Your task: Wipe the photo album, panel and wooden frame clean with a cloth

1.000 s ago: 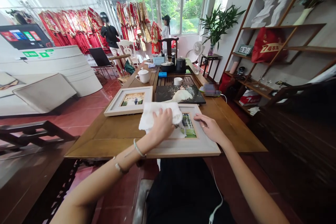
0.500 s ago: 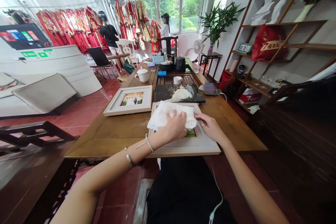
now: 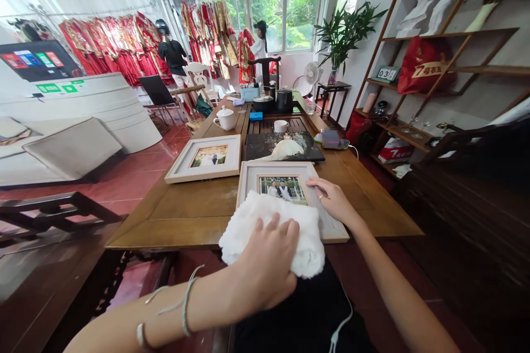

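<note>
A folded white towel (image 3: 240, 231) is gripped by my left hand (image 3: 269, 256), whose fingers press on its top. The towel covers the near part of a pale picture frame (image 3: 331, 226) and hangs past the table's front edge. Above it, a photo (image 3: 285, 188) of a couple shows inside the frame. On the right side of that frame rests my right hand (image 3: 331, 198), fingers stretched out and holding nothing. A second frame (image 3: 176, 168) with a photo lies to the left, and a dark photo panel (image 3: 259, 146) lies just behind.
On the wooden table (image 3: 174, 220) stand a white lidded mug (image 3: 224, 119), a white cup (image 3: 280, 126), a black pot (image 3: 284, 101) and a phone (image 3: 334, 140) with a cable. Two people work by the red garments (image 3: 103, 47). A shelf (image 3: 492, 36) stands right.
My left hand has drawn the towel toward me, from the frame's upper part to its near edge, uncovering the photo. My right hand has stayed at the frame's right side.
</note>
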### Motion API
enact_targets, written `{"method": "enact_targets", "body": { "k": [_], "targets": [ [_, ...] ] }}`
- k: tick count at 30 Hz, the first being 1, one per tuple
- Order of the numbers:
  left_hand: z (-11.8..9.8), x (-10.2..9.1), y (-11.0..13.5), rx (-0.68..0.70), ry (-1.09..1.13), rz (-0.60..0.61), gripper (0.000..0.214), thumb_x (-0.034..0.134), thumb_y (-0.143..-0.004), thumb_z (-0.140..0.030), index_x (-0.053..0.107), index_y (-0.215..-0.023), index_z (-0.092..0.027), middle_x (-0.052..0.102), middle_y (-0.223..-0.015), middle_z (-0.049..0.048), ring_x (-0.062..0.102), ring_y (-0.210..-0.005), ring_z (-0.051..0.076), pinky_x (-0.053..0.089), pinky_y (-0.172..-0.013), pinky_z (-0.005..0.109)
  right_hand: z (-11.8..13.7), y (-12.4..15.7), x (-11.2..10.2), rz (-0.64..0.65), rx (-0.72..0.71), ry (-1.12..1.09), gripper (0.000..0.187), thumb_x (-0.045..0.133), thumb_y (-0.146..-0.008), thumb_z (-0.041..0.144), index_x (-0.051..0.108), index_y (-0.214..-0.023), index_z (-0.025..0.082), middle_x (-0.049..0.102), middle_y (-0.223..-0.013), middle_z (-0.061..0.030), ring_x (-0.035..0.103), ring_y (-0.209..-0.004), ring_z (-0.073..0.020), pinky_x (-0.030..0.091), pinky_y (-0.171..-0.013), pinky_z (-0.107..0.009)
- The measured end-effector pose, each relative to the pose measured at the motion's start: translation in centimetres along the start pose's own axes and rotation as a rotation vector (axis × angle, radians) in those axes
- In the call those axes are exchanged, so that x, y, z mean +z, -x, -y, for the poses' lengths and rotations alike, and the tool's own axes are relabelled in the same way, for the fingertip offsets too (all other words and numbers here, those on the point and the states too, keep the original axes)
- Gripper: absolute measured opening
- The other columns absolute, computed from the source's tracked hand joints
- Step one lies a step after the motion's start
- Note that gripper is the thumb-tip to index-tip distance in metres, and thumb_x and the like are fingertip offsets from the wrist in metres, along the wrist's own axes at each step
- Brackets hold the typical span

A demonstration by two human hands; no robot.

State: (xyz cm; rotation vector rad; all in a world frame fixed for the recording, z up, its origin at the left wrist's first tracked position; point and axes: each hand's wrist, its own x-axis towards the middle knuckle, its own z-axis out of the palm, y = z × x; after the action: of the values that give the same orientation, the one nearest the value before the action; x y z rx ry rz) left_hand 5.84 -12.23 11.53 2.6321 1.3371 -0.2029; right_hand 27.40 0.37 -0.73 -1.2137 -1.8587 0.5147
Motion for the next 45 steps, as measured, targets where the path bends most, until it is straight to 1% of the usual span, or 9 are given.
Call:
{"method": "enact_targets", "body": {
  "k": [3,7,9,13,18,22,28,40,45],
  "targets": [
    [0.9,0.5,-2.1,-0.111,-0.046,-0.085,0.042,0.049,-0.07,-0.013,0.049,-0.112,-0.009,0.06,-0.111,0.018,0.049,-0.117,0.035,0.043,-0.094,0.051,-0.1,0.0,-0.1,0.013,-0.011,0.007,0.036,0.044,-0.079,0.008,0.069,-0.102,0.022,0.063,-0.124,-0.0076,0.054,-0.12,-0.0227,0.038,-0.105,-0.043],
    [3.4,1.1,-7.0,-0.262,-0.145,-0.238,0.05,0.051,-0.074,-0.012,0.04,-0.122,-0.008,0.045,-0.135,0.0207,0.035,-0.13,0.038,0.034,-0.101,0.057,-0.2,0.0,-0.1,0.014,-0.028,0.0,0.035,0.043,-0.081,0.01,0.068,-0.103,0.02,0.063,-0.123,-0.0094,0.055,-0.119,-0.0223,0.039,-0.104,-0.043],
    [4.5,0.9,-9.3,-0.307,-0.129,-0.29,0.044,0.049,-0.076,-0.013,0.041,-0.119,-0.008,0.046,-0.132,0.0212,0.037,-0.128,0.038,0.034,-0.099,0.058,-0.1,0.0,-0.1,0.01,-0.033,0.005,0.034,0.043,-0.081,0.01,0.068,-0.102,0.02,0.064,-0.122,-0.0093,0.055,-0.118,-0.0218,0.039,-0.104,-0.043],
    [5.7,0.1,-12.4,-0.249,-0.054,-0.278,0.036,0.045,-0.077,-0.012,0.043,-0.112,-0.008,0.053,-0.119,0.0204,0.041,-0.123,0.036,0.037,-0.096,0.058,0.1,0.0,-0.2,-0.002,-0.036,0.005,0.036,0.043,-0.079,0.009,0.068,-0.101,0.022,0.063,-0.122,-0.0077,0.055,-0.117,-0.0213,0.038,-0.104,-0.042],
    [5.2,0.2,-13.6,-0.081,-0.011,-0.217,0.033,0.043,-0.076,-0.013,0.043,-0.108,-0.01,0.055,-0.115,0.0195,0.044,-0.121,0.033,0.037,-0.097,0.052,0.2,-0.2,-0.4,0.044,-0.072,-0.006,0.04,0.043,-0.071,0.006,0.066,-0.101,0.021,0.067,-0.108,-0.0057,0.06,-0.103,-0.0221,0.044,-0.093,-0.037],
    [4.8,0.6,-12.6,-0.023,0.023,-0.183,0.035,0.042,-0.077,-0.015,0.042,-0.111,-0.011,0.054,-0.119,0.0185,0.051,-0.115,0.031,0.038,-0.097,0.047,0.1,-0.3,-0.4,0.018,-0.065,0.027,0.03,0.044,-0.071,0.01,0.066,-0.09,0.019,0.068,-0.094,-0.006,0.062,-0.087,-0.0224,0.047,-0.08,-0.034],
    [4.4,1.1,-8.0,0.081,0.074,-0.153,0.041,0.038,-0.079,-0.017,0.042,-0.12,-0.011,0.056,-0.121,0.0155,0.057,-0.105,0.029,0.038,-0.097,0.045,-0.1,-0.2,-0.2,-0.01,-0.061,0.007,0.036,0.045,-0.068,0.008,0.067,-0.094,0.02,0.068,-0.107,-0.009,0.061,-0.102,-0.0242,0.046,-0.089,-0.036],
    [0.2,0.0,-0.6,0.295,0.206,0.003,0.065,0.048,-0.068,-0.017,0.037,-0.132,-0.017,0.054,-0.131,0.0113,0.043,-0.13,0.028,0.027,-0.111,0.047,0.0,-0.2,-0.2,-0.024,-0.012,-0.003,0.038,0.047,-0.073,0.008,0.069,-0.101,0.023,0.068,-0.113,-0.006,0.059,-0.112,-0.0224,0.043,-0.1,-0.039],
    [-0.5,0.1,1.4,0.125,0.105,0.04,0.065,0.05,-0.063,-0.017,0.042,-0.128,-0.012,0.051,-0.134,0.016,0.037,-0.134,0.031,0.024,-0.113,0.048,0.2,0.0,-0.2,-0.026,-0.017,0.017,0.037,0.046,-0.075,0.008,0.068,-0.101,0.02,0.066,-0.116,-0.0085,0.058,-0.115,-0.0219,0.041,-0.102,-0.039]
  ]
}}
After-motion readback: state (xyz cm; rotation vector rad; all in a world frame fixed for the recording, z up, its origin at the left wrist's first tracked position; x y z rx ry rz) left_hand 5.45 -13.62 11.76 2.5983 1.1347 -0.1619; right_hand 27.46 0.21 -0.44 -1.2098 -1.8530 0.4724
